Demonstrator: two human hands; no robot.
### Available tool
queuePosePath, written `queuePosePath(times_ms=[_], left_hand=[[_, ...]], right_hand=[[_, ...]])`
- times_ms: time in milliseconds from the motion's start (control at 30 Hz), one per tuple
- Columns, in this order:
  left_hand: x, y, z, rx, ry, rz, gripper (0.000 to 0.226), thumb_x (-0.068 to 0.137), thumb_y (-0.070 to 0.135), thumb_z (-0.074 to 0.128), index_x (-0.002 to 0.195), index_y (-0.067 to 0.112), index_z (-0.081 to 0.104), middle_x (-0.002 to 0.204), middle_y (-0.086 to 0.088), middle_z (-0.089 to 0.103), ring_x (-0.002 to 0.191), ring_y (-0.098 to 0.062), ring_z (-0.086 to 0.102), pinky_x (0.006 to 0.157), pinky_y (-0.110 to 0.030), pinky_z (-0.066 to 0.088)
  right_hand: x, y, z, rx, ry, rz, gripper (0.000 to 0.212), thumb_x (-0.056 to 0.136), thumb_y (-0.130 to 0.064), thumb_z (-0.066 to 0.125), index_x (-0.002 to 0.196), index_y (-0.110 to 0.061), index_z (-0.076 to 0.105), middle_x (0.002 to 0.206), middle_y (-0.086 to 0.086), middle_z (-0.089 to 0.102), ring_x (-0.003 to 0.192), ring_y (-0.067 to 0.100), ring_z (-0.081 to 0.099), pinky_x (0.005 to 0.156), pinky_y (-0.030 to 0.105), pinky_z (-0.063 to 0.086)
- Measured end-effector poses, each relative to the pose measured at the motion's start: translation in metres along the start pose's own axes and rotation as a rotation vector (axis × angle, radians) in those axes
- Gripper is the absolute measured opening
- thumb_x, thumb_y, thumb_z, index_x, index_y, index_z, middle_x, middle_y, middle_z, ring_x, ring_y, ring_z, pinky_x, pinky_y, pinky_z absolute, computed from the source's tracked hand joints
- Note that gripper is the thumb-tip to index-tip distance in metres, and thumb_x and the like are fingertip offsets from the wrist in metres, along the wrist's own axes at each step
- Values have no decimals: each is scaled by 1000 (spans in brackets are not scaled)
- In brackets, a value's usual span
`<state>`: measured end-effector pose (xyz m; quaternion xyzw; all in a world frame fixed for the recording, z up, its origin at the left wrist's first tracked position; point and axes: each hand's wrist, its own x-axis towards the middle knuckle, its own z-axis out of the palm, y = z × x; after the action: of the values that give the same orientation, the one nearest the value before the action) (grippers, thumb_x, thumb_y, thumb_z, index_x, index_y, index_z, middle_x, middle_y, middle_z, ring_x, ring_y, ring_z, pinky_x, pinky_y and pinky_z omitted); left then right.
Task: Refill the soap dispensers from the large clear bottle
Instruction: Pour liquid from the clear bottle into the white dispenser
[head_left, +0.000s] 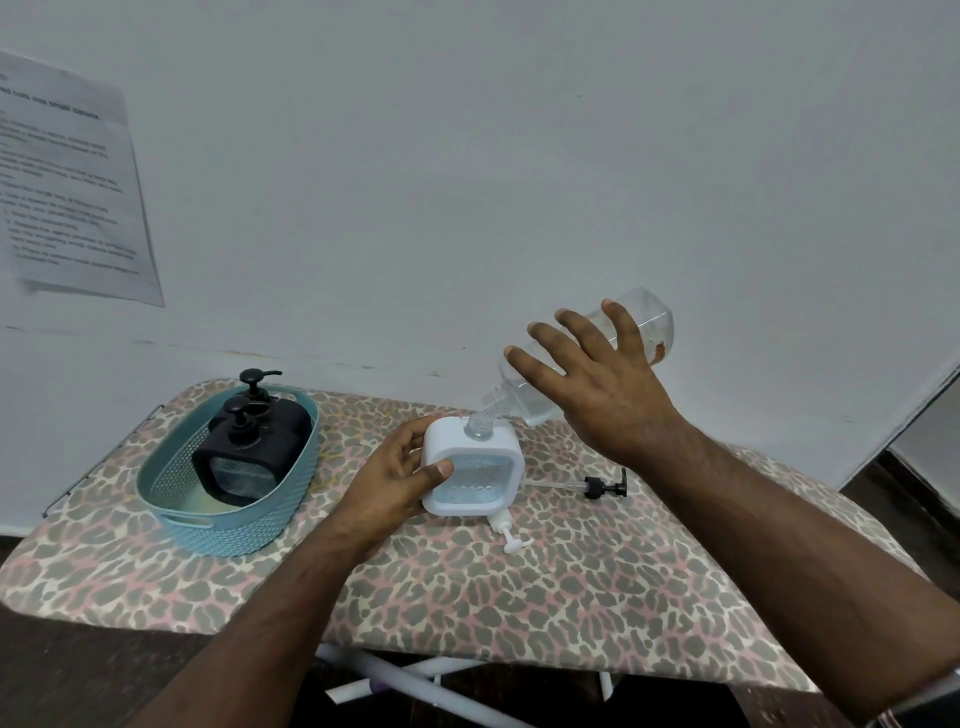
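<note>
My right hand (597, 384) grips the large clear bottle (649, 332), tilted neck down so its threaded mouth meets the open neck of a white square soap dispenser (493, 441). That dispenser stands upright on the leopard-print board, and my left hand (395, 478) holds its left side, thumb across the clear front window. Its white pump (509, 535) lies on the board just in front of it. A black pump with a long tube (597, 487) lies to the right. Two black dispensers (249, 447) with pumps on sit in a teal basket (234, 525) at the left.
The ironing board (467, 587) stands against a white wall; its near edge and white legs (415, 680) show below. A printed sheet (67, 182) hangs on the wall at upper left. Dark floor lies to both sides.
</note>
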<state>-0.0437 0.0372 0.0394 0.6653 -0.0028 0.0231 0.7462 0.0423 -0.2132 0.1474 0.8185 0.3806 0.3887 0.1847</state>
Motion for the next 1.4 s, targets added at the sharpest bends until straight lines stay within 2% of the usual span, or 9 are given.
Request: queuePosePath(times_ms=[67, 200, 467, 633, 800, 933, 1067, 1300, 1400], left_hand=[[0, 0, 0, -9, 0, -6, 42, 94, 12, 70, 129, 35, 60, 131, -2, 66, 120, -29, 65, 69, -30, 60], [0, 1, 0, -4, 0, 0, 42, 95, 12, 70, 127, 37, 60, 131, -4, 65, 119, -29, 65, 65, -30, 59], [0, -1, -1, -1, 1, -11, 42, 94, 12, 70, 127, 37, 60, 132, -3, 65, 119, -30, 65, 66, -34, 60], [-2, 0, -2, 23, 5, -21, 44, 83, 27, 75, 122, 43, 62, 130, 0, 66, 117, -27, 66, 73, -46, 64], [-2, 0, -1, 15, 5, -7, 44, 89, 20, 76, 127, 37, 61, 131, 0, 67, 120, -25, 66, 78, -41, 64], [-2, 0, 1, -15, 2, -27, 44, 93, 12, 71, 131, 31, 58, 131, -5, 66, 119, -27, 66, 72, -35, 62], [-4, 2, 2, -21, -5, -11, 41, 94, 11, 70, 128, 32, 60, 131, -4, 66, 118, -27, 66, 68, -29, 60], [-4, 0, 0, -28, -3, -13, 42, 94, 11, 70, 128, 32, 60, 131, -3, 66, 119, -26, 66, 72, -34, 62], [-3, 0, 0, -20, 3, -7, 42, 94, 11, 70, 129, 33, 60, 131, -2, 66, 119, -26, 67, 72, -35, 62]], right_hand=[[0, 0, 0, 2, -5, 4, 82, 77, -1, 75, 149, -24, 42, 149, 16, 51, 137, 42, 48, 114, 68, 18], [-2, -1, 1, 19, -13, 10, 72, 81, -3, 61, 148, -23, 44, 149, 15, 51, 136, 42, 48, 114, 69, 20], [-8, -8, 7, 105, -104, 138, 95, 68, -5, 84, 151, -25, 40, 152, 11, 48, 139, 38, 45, 113, 67, 23], [-14, -11, 12, 135, -137, 186, 98, 66, -9, 86, 150, -26, 38, 152, 9, 47, 139, 36, 45, 113, 65, 25], [-12, -11, 10, 120, -133, 166, 95, 69, -11, 86, 151, -25, 40, 152, 11, 48, 139, 37, 45, 113, 66, 25], [-10, -10, 7, 101, -106, 123, 91, 73, -9, 82, 151, -25, 39, 152, 13, 48, 139, 38, 45, 114, 67, 23], [-9, -10, 8, 94, -98, 94, 91, 74, -8, 82, 152, -26, 37, 153, 13, 47, 140, 38, 45, 114, 67, 21], [-12, -13, 11, 131, -67, 159, 96, 68, -9, 84, 150, -26, 39, 151, 10, 49, 138, 37, 46, 113, 66, 25], [-17, -18, 14, 227, -131, 252, 103, 63, -17, 88, 151, -27, 36, 152, 8, 46, 139, 34, 44, 113, 64, 26]])
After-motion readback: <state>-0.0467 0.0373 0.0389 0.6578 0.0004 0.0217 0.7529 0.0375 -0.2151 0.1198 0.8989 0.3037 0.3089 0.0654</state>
